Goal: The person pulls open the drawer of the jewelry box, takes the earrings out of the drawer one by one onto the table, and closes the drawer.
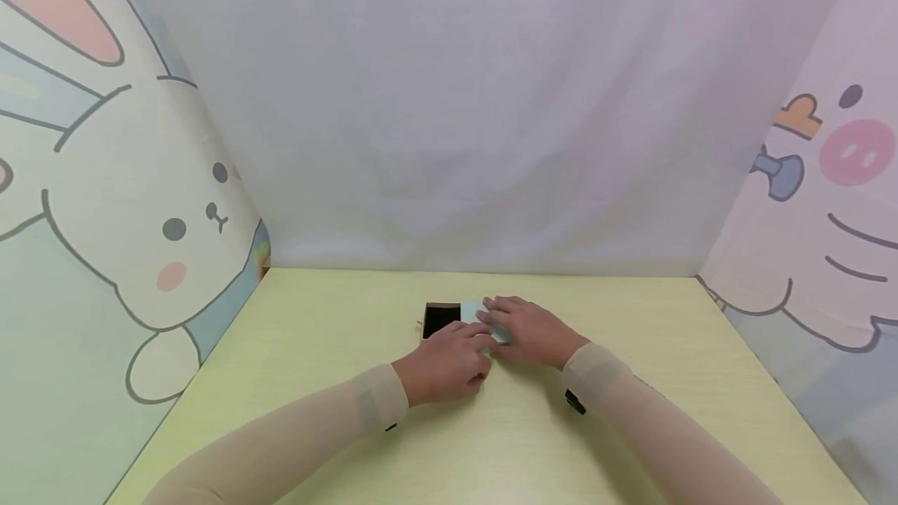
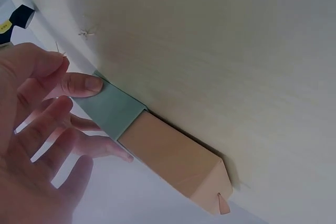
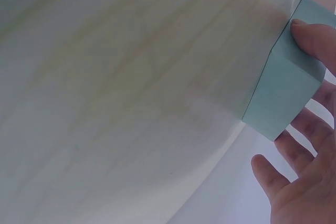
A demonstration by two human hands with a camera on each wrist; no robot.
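A small drawer box lies on the table, its brown drawer [image 2: 173, 153] slid partly out of a light blue-green sleeve [image 2: 113, 106]. The drawer's black inside [image 1: 440, 318] faces up in the head view. My right hand [image 1: 529, 331] holds the sleeve, its thumb along one side and fingers at the opposite side. Beside the box's near side is my left hand [image 1: 449, 365]. Its thumb and forefinger pinch a tiny thing with a thin strand [image 2: 63, 54], too small to make out; the other fingers are spread. A ribbon tab [image 2: 223, 204] sticks out of the drawer's end.
A small frayed, straw-coloured bit [image 2: 86, 33] lies on the pale wooden table [image 1: 337, 310]. A grey-white curtain [image 1: 449, 139] hangs behind the table, and cartoon-printed panels [image 1: 133, 201] stand at both sides. A black device [image 1: 575, 401] hangs under the right wrist.
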